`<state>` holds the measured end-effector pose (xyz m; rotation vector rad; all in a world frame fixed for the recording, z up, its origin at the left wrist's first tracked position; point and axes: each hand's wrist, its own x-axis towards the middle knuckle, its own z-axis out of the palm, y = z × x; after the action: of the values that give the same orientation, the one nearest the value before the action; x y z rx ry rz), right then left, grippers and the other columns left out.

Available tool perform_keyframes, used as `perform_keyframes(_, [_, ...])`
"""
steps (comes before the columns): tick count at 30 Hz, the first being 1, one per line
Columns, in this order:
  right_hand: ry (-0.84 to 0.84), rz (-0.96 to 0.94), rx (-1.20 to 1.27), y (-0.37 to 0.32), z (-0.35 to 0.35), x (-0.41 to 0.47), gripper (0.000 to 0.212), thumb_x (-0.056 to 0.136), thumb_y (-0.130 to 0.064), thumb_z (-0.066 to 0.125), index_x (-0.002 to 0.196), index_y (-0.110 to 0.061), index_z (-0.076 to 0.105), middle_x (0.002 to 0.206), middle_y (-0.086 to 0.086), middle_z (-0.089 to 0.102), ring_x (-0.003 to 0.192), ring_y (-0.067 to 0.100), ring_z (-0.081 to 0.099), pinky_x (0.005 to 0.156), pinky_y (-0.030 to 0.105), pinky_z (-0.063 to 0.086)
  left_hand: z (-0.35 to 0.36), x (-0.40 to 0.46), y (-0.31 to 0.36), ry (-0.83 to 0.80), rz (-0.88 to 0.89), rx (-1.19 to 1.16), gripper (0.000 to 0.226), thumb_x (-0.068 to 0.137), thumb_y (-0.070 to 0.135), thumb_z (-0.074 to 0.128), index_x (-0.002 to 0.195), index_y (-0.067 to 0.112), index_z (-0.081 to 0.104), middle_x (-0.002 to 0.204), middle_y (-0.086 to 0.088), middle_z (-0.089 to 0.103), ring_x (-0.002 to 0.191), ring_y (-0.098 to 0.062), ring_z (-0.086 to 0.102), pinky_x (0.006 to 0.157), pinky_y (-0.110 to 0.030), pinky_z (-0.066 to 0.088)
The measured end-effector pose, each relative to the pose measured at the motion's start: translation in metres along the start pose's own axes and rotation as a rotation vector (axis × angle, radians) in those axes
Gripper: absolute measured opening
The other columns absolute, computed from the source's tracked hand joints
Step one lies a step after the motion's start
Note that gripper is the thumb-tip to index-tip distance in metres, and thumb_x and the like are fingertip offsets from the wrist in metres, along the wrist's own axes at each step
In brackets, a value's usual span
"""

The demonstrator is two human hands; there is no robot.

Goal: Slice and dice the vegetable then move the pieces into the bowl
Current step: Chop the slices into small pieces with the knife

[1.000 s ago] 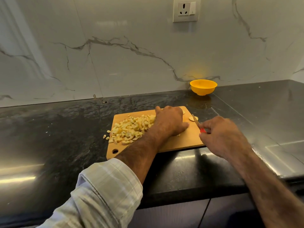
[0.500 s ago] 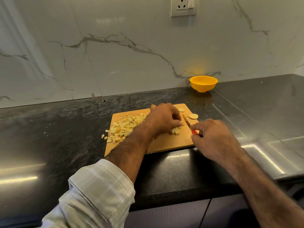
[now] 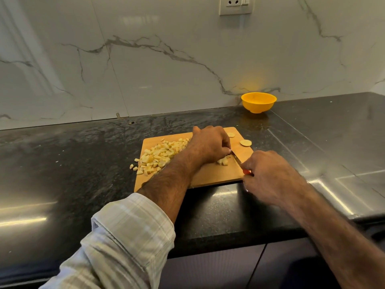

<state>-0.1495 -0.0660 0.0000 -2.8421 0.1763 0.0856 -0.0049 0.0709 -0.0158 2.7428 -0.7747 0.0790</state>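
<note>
A wooden cutting board (image 3: 218, 174) lies on the dark counter. A heap of pale yellow diced pieces (image 3: 160, 155) covers its left part, and a few have spilled off its left edge. My left hand (image 3: 210, 144) curls over a small cluster of pieces (image 3: 223, 161) near the board's middle, fingertips pressed down beside the blade. My right hand (image 3: 270, 176) grips a red-handled knife (image 3: 238, 160), its blade slanting across the board next to my left fingers. Two round slices (image 3: 245, 142) sit at the board's far right corner. A yellow bowl (image 3: 259, 102) stands against the wall.
A marble wall with a socket plate (image 3: 235, 5) rises behind the black counter (image 3: 83, 155). A steel surface (image 3: 343, 180) adjoins the counter on the right. The counter's front edge runs close to my forearms.
My left hand has shifted slightly left over the small cluster, uncovering cut pieces. The knife blade has moved in closer to my left fingers.
</note>
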Motion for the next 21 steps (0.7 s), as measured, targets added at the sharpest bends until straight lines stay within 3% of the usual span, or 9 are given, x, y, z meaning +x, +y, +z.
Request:
perform_keyframes(5, [0.167, -0.01, 0.117, 0.012, -0.004, -0.011, 0.037, 0.095, -0.027, 0.07, 0.132, -0.029, 0.069, 0.116, -0.006, 0.069, 0.095, 0.011, 0.063, 0.083, 0.032, 0.06, -0.009, -0.006, -0.017, 0.115, 0.041, -0.107, 0.009, 0.098, 0.035, 0.071, 0.098, 0.031, 0.079, 0.098, 0.02, 0.068, 0.098, -0.004, 0.057, 0.109, -0.053, 0.033])
perform_keyframes(8, [0.159, 0.029, 0.105, 0.007, 0.005, -0.003, 0.04, 0.093, -0.026, 0.068, 0.133, -0.029, 0.068, 0.116, -0.005, 0.067, 0.095, 0.012, 0.061, 0.076, 0.028, 0.054, -0.01, -0.006, -0.025, 0.249, 0.057, -0.17, 0.011, 0.098, 0.036, 0.07, 0.094, 0.031, 0.078, 0.091, 0.02, 0.064, 0.093, -0.006, 0.06, 0.107, -0.054, 0.04])
perform_keyframes(11, [0.163, -0.048, 0.118, 0.0, 0.013, 0.003, 0.038, 0.093, -0.03, 0.065, 0.131, -0.031, 0.069, 0.117, -0.005, 0.066, 0.096, 0.012, 0.059, 0.071, 0.023, 0.048, -0.005, -0.003, -0.03, 0.301, 0.059, -0.141, 0.013, 0.097, 0.039, 0.07, 0.096, 0.03, 0.08, 0.091, 0.02, 0.066, 0.091, -0.006, 0.06, 0.106, -0.053, 0.04])
perform_keyframes(16, [0.238, -0.078, 0.218, 0.004, 0.011, 0.013, 0.038, 0.094, -0.037, 0.066, 0.132, -0.033, 0.07, 0.114, -0.007, 0.068, 0.094, 0.009, 0.062, 0.075, 0.028, 0.057, -0.004, 0.004, -0.039, 0.441, 0.043, -0.098, 0.016, 0.098, 0.039, 0.066, 0.097, 0.032, 0.08, 0.093, 0.02, 0.069, 0.093, -0.007, 0.06, 0.098, -0.046, 0.037])
perform_keyframes(19, [0.285, -0.035, 0.225, 0.014, 0.01, 0.016, 0.04, 0.094, -0.04, 0.065, 0.133, -0.032, 0.069, 0.113, -0.007, 0.069, 0.093, 0.011, 0.063, 0.079, 0.033, 0.061, -0.004, 0.018, -0.036, 0.392, 0.041, -0.064, 0.015, 0.098, 0.034, 0.066, 0.102, 0.029, 0.08, 0.099, 0.013, 0.071, 0.096, -0.011, 0.063, 0.098, -0.046, 0.048])
perform_keyframes(21, [0.262, -0.009, 0.221, 0.016, 0.013, 0.014, 0.043, 0.095, -0.04, 0.066, 0.137, -0.033, 0.067, 0.123, -0.006, 0.069, 0.099, 0.012, 0.063, 0.083, 0.032, 0.06, -0.002, 0.031, -0.026, 0.252, 0.054, -0.027, 0.017, 0.099, 0.028, 0.068, 0.112, 0.027, 0.078, 0.108, 0.008, 0.072, 0.098, -0.013, 0.064, 0.094, -0.044, 0.058])
